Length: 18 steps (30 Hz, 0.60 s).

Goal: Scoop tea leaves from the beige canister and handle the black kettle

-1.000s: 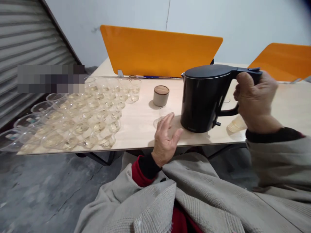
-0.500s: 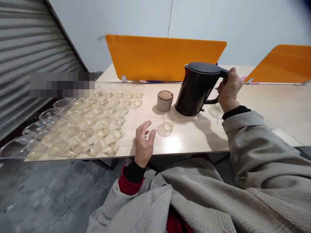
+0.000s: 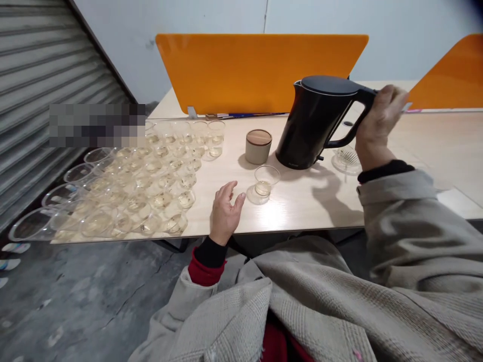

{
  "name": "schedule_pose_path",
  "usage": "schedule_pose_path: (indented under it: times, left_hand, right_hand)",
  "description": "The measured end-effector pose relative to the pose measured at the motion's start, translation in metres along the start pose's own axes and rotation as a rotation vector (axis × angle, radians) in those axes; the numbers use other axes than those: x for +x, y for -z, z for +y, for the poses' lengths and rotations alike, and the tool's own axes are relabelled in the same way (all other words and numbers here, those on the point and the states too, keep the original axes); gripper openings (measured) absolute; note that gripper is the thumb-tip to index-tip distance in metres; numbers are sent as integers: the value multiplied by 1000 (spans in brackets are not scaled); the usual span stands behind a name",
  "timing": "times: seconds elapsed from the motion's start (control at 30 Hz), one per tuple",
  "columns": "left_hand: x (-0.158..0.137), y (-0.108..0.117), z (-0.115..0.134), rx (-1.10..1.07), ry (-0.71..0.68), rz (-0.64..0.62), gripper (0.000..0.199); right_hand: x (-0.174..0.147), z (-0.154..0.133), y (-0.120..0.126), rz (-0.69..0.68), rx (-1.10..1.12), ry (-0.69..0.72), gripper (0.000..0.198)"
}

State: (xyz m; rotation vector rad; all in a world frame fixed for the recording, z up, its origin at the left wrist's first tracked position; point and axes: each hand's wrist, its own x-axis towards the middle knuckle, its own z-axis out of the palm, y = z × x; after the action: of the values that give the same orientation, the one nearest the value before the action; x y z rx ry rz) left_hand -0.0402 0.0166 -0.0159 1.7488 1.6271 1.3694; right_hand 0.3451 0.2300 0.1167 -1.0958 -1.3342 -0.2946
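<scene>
Black electric kettle (image 3: 315, 123) stood tilted on the tabletop (image 3: 433, 146) beside a lidded jar (image 3: 258, 146) | right hand (image 3: 379, 125) clamped on its handle | left hand (image 3: 224, 213) loose, fingers apart, near a clear cup (image 3: 266, 181).

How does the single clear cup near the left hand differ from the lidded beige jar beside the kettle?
The clear cup is see-through and open-topped, with a little pale liquid at the bottom; the beige jar is opaque and closed by a wooden lid. The cup stands nearer the left hand, the jar closer to the black kettle. Both stand upright on the table.
</scene>
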Motion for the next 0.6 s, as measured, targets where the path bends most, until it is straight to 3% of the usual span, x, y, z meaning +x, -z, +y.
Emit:
schedule_pose_path:
  times: [0.03,0.1,0.17,0.23,0.37,0.47,0.6]
  left_hand:
    - [1,0,0,18,-2,-10,42]
    - [4,0,0,68,-19,-30,43]
    - [8,0,0,153,-59,-50,45]
    - [14,-2,1,273,-114,-72,49]
    - [23,-7,3,491,-150,-184,59]
    - [25,-11,5,603,-85,-285,60]
    - [23,-11,10,747,-33,-345,62]
  right_hand:
    - [-13,-18,10,220,-46,1,75]
    - [-47,-55,26,199,-32,70,69]
    - [-86,-83,37,46,-16,67,64]
    - [-123,-97,41,-237,10,16,57]
    - [-178,-91,39,-776,-85,-73,58]
    - [-197,-84,39,-968,-202,-45,68]
    - [-203,-90,42,-1088,-314,2,77]
